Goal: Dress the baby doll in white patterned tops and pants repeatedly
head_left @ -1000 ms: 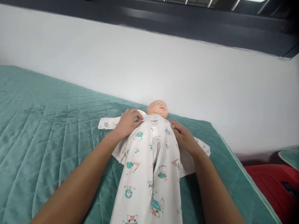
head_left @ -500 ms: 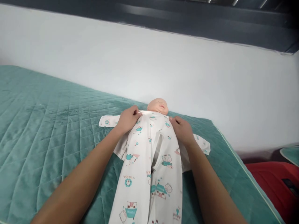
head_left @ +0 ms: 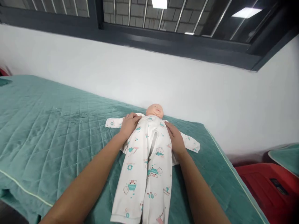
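Note:
A baby doll [head_left: 155,110] lies on its back, only its head showing above the clothes. White printed baby pants [head_left: 137,149] with a split crotch are spread over its body, legs toward me. Under them, a matching top has its left-side sleeve [head_left: 112,123] and right-side sleeve [head_left: 192,143] stretched outward. My left hand [head_left: 130,125] rests on the pants' upper left edge, its fingers laid out along the cloth. On the opposite edge, my right hand [head_left: 175,136] lies with fingers extended against the fabric. What is beneath both palms is hidden.
A green quilted cover [head_left: 70,137] spreads beneath the doll. Behind it rises a white wall [head_left: 112,74] below a dark-framed window [head_left: 163,37] with metal bars. A red chair [head_left: 263,186] stands beyond the right edge.
Both hands have gone from pinching the pants' upper edges to lying flatter on them. The view has tilted up, showing more of the window and the pants' leg ends.

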Tool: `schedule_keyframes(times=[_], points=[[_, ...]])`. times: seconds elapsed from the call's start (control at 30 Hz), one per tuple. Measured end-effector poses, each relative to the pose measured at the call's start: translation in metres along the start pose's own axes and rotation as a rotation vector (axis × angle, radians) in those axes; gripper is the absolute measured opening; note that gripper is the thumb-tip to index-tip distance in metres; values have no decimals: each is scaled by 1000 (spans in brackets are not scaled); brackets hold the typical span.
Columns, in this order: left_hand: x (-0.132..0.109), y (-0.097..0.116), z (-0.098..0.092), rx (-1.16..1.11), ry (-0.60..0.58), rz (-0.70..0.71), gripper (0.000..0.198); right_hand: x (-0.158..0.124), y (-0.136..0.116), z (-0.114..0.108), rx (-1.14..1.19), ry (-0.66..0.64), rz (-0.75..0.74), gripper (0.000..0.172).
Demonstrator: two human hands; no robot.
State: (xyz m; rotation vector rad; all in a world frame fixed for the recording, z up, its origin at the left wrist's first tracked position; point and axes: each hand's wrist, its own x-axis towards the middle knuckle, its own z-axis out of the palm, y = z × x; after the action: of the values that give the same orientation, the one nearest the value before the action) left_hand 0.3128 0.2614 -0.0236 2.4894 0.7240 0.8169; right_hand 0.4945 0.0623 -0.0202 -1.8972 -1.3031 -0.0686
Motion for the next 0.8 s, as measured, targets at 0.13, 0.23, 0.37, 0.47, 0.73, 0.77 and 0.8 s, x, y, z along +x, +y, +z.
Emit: schedule_keyframes(times=[0.13,0.23,0.37,0.47,0.73,0.77,0.8], points=[[-31,2,-6,91,18,79,38,-41,-9,-1,-221,-75,-34,58],[-68,10,-14,168,2,139,43,-77,-24,-3,-361,-156,-34,62],[-119,22,-27,195,-97,234,51,-122,-55,-11,-485,-273,-58,56],[-146,29,-35,198,-142,272,51,-144,-79,-19,-450,-285,-122,48],[-154,62,-44,67,-74,19,29,-135,-91,-28,-445,-291,-161,33],[-151,65,-41,20,-73,-25,27,-130,-89,-28,-472,-294,-159,34],[-149,66,-37,-33,-78,-54,25,-127,-87,-28,-483,-290,-152,34]])
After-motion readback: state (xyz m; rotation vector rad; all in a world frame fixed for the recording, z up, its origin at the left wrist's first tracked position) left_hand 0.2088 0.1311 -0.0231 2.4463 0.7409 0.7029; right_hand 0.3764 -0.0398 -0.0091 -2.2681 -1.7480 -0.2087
